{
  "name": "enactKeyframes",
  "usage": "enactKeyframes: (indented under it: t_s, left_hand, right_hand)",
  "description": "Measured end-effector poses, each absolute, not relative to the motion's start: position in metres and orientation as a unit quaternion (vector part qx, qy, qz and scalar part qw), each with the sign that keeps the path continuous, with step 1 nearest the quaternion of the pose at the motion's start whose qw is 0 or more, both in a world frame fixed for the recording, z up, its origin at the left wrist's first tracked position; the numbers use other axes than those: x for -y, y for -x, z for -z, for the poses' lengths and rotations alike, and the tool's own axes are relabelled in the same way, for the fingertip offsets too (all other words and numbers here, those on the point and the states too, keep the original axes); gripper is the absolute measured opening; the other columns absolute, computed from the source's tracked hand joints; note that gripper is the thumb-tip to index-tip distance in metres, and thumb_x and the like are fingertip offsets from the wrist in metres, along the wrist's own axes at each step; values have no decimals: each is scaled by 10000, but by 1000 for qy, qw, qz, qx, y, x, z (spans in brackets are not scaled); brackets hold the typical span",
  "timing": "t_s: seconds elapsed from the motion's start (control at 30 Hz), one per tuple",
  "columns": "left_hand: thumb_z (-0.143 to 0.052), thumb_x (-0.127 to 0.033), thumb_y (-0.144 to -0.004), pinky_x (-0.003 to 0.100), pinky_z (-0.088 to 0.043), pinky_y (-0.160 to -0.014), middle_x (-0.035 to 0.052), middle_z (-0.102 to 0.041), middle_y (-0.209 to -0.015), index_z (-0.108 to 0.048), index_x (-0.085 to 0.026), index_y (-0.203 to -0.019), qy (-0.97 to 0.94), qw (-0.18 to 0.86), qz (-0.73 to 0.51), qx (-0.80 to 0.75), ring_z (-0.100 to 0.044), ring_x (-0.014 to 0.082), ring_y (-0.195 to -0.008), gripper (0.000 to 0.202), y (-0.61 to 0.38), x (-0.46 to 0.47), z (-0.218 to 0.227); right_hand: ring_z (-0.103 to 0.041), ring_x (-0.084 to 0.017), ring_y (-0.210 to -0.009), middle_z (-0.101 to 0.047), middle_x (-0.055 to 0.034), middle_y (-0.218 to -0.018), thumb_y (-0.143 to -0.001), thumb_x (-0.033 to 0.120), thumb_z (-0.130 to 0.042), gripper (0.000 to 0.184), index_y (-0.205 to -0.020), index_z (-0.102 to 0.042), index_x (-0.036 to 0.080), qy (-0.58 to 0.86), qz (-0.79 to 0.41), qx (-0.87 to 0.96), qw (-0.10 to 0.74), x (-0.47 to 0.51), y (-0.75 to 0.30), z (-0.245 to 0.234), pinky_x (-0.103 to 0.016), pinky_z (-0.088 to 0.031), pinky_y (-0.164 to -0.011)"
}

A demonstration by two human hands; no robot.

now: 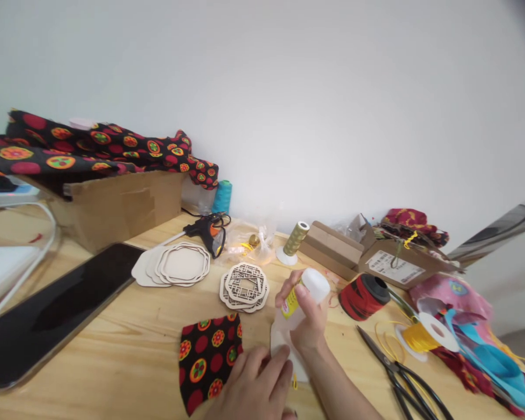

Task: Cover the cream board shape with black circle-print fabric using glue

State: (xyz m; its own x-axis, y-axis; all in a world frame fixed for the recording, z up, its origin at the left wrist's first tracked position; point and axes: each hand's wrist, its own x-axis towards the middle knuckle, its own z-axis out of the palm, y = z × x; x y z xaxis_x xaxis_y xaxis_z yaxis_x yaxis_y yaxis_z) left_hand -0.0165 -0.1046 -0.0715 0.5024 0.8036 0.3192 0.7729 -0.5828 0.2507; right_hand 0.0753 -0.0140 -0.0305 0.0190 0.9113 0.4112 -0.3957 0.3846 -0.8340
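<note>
My right hand is wrapped round a white glue bottle with a yellow label, tilted with its broad white end up. Its lower end is over a thin pale wooden plate and mostly hidden by my fingers. My left hand presses its fingertips on the plate's left edge; the thumb is out of sight. Beside the left hand lies a piece of black fabric with red and orange flower prints. A small yellow loop shows at the plate's lower edge.
Black scissors and a yellow cord spool lie at right, near a red-black ribbon roll. Lattice wooden pieces, blank plates and a glue gun are farther back. A phone lies left; cardboard boxes stand behind.
</note>
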Motion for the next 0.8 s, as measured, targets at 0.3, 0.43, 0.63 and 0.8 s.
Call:
enactKeyframes:
  t_s: [0.3,0.43,0.63,0.8]
  left_hand:
    - [-572,-396,-712,315,-388,-721,40,-625,-1024,-583,-164,-938,-865,-72,-270,-417,-498,201,-844,324,18,102,79]
    - [-553,-387,-709,331,-369,-715,25,-606,-987,-588,-207,-828,-838,-60,-365,-402,-484,203,-833,218,25,97,86]
    - [-497,-209,-776,343,-386,-777,36,-579,-923,-600,-193,-821,-854,98,-206,-468,-475,198,-881,113,34,75,17]
    - [-634,-215,-674,290,-374,-754,0,-535,-871,-597,-203,-749,-901,129,-141,-389,-463,168,-843,84,30,48,2]
  right_hand:
    - [-459,-70,-405,-511,71,-494,-718,336,-493,160,-654,-493,189,249,-455,322,792,-5,-113,6,-194,-382,-426]
    - [-468,-81,-407,-510,62,-495,-681,363,-523,181,-650,-495,187,256,-480,315,778,1,-135,-11,-214,-401,-437]
    - [-465,-87,-362,-524,61,-466,-665,301,-590,148,-678,-516,173,319,-464,403,721,1,-138,3,-195,-350,-361]
    - [-476,-91,-367,-516,57,-460,-679,291,-601,163,-679,-511,154,324,-426,405,741,-3,-129,19,-194,-337,-364]
